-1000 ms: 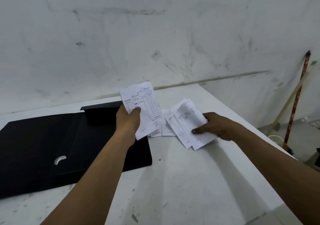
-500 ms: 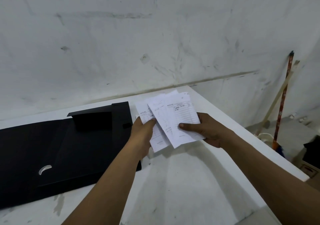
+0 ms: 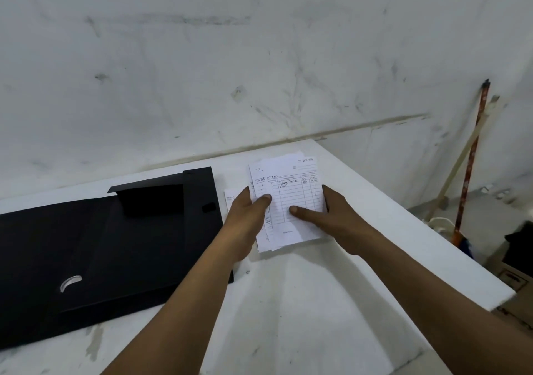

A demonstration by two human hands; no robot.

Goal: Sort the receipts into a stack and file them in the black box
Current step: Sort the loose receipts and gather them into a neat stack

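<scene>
Both of my hands hold a loose stack of white handwritten receipts (image 3: 291,196) above the white table, right of the black box. My left hand (image 3: 248,219) grips the stack's left edge with the thumb on top. My right hand (image 3: 331,219) grips the right edge, thumb pressed on the top sheet. The sheets are roughly lined up but their edges still fan out. One more receipt (image 3: 230,200) lies flat on the table just behind my left hand. The black box (image 3: 115,245) lies opened flat on the left, a raised flap at its far side.
The white table (image 3: 302,302) ends at its right edge close to my right forearm. A stained white wall rises behind it. Broom handles (image 3: 468,173) lean in the right corner, with a dark object and a cardboard box on the floor below.
My two hands came together, merging the receipts from each hand into one stack, which now stands more upright and squarer. The view shifted slightly right.
</scene>
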